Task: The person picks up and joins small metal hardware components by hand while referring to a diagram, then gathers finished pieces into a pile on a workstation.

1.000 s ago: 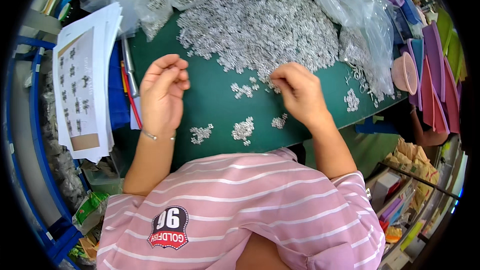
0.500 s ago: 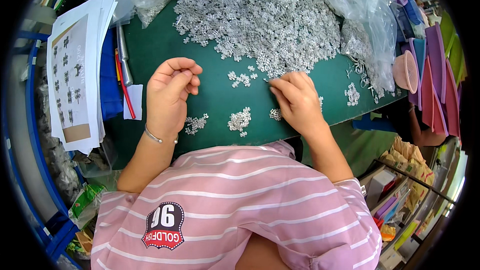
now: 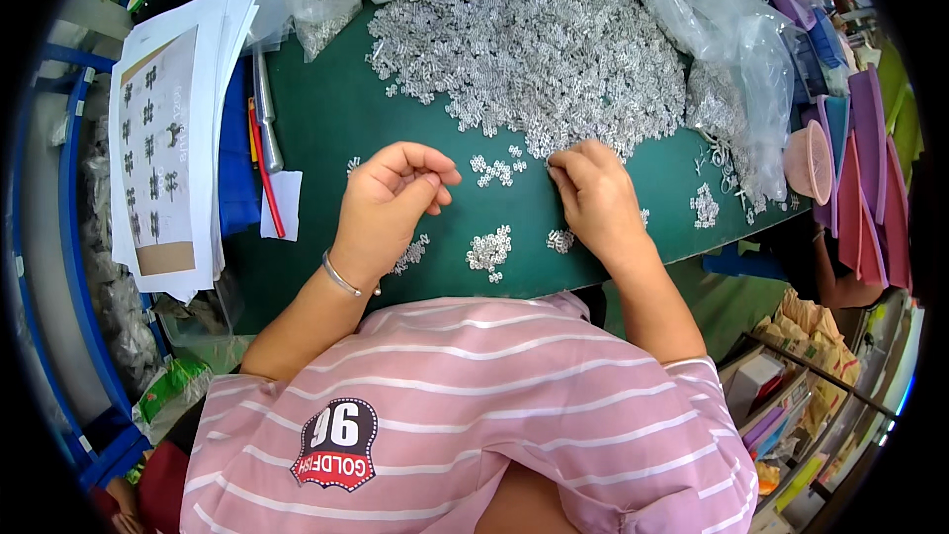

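My right hand is pinched at the near edge of a big heap of small silver metal pieces. A tiny silver piece seems to be at its fingertips, partly hidden by them. To its left, my left hand hovers over the green table with fingers curled and thumb against them; whether anything is inside cannot be seen. Between the hands lies a loose cluster of metal pieces. Closer to me sit a small pile, another pile partly behind my left wrist, and a third beside my right hand.
Clear plastic bags of metal parts border the heap. Printed sheets, a red pen and a metal tool lie at the left. Pink and purple bins stand at the right. Parts of other people show at both sides.
My left hand has moved right, closer to my right hand, and slightly toward me. The whole view has shifted a little; my right hand stays by the heap's edge, still pinched.
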Demonstrator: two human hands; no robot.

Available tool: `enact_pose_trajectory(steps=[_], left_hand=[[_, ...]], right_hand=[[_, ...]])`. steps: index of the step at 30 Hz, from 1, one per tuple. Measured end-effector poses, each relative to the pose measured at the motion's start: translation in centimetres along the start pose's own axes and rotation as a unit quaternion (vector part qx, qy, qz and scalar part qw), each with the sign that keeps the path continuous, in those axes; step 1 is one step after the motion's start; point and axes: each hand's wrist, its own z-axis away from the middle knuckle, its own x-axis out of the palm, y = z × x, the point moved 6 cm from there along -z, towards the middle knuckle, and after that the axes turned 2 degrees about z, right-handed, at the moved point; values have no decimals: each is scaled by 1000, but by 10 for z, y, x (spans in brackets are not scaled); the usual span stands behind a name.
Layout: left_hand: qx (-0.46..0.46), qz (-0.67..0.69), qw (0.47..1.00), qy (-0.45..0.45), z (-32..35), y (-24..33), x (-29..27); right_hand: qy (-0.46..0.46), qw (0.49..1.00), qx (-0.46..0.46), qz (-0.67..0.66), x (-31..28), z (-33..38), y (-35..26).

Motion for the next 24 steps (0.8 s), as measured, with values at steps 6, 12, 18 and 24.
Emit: enact_pose_trajectory(steps=[6,12,18,24], left_hand=[[-1,-7,1000,-1,-1,-1,-3],[-1,-7,1000,2,-3,-7,-8],[11,3,1000,-9,-6,-10,-6],[2,15,1000,9,-4,-13,-10]], right_hand=[[-54,992,-33,110,3,-13,-10],[-85,976,-109,167,11,-11,-23],[-160,956,-138,204,11,-17,-24],[-186,945,-152,221,13,-15,-27]])
